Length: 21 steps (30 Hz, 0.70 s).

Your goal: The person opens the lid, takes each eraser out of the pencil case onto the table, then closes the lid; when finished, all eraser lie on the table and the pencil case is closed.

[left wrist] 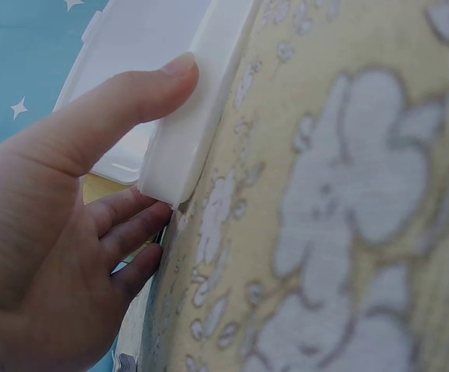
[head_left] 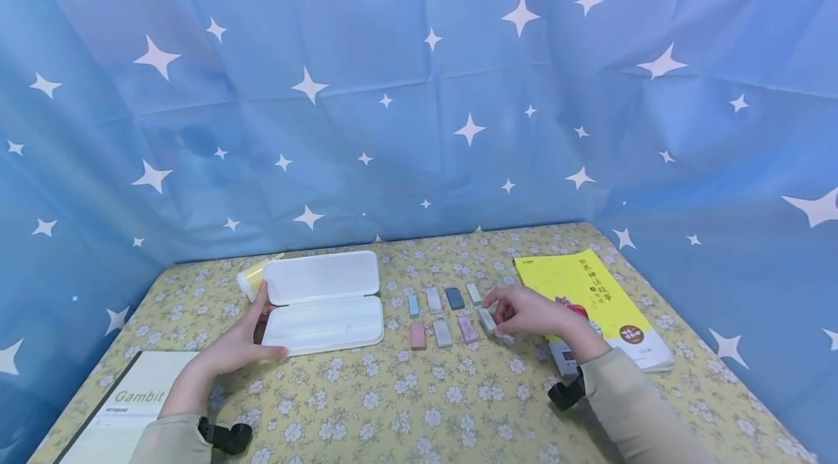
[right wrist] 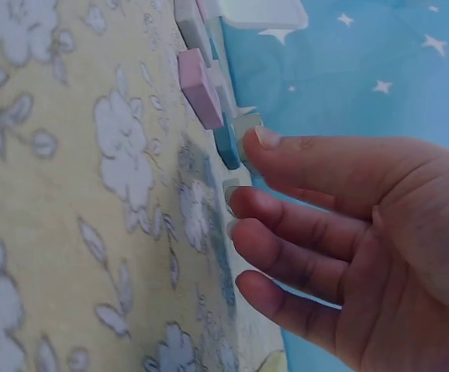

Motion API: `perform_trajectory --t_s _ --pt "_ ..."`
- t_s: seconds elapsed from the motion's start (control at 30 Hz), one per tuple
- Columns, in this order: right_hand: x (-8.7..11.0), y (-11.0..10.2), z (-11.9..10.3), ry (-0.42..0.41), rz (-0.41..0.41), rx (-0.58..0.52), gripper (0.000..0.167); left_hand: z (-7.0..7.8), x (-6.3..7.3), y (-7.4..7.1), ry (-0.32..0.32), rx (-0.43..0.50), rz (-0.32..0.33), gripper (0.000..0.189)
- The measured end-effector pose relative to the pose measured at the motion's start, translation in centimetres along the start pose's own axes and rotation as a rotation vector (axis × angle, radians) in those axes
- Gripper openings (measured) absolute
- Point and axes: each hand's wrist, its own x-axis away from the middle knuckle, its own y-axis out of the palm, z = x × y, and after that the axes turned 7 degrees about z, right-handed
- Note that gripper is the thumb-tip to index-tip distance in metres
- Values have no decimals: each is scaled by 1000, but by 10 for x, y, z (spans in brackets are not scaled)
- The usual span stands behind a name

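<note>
A white pencil case (head_left: pixel 321 326) lies with its lid (head_left: pixel 322 278) raised. My left hand (head_left: pixel 245 333) holds its left end, thumb along the front wall and other fingers around the back side. In the left wrist view the thumb lies on the case's white edge (left wrist: pixel 201 132). Small rectangular erasers stand in two rows right of the case, among them a pink eraser (head_left: pixel 417 336), a purple eraser (head_left: pixel 468 329) and a dark blue eraser (head_left: pixel 455 297). My right hand (head_left: pixel 524 310) pinches a pale green eraser (head_left: pixel 486 320) at the front row's right end; the index fingertip is partly hidden.
Behind the case's left end lies a yellow tube with a white cap (head_left: pixel 245 285). A notebook (head_left: pixel 124 398) lies at front left. A yellow book (head_left: pixel 556 275) lies right, with a small box (head_left: pixel 563 358) by its front edge. A starry blue curtain (head_left: pixel 419 86) surrounds the floral-covered table (head_left: pixel 393 413).
</note>
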Motion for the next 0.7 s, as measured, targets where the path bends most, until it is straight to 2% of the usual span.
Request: perform_trajectory --t_s 0.2,0.7 --pt "-1 5 1 12 7 35 35 1 0 0 -3 -18 5 126" --pt "-1 10 -1 28 23 68 38 1 1 0 -4 35 -10 126"
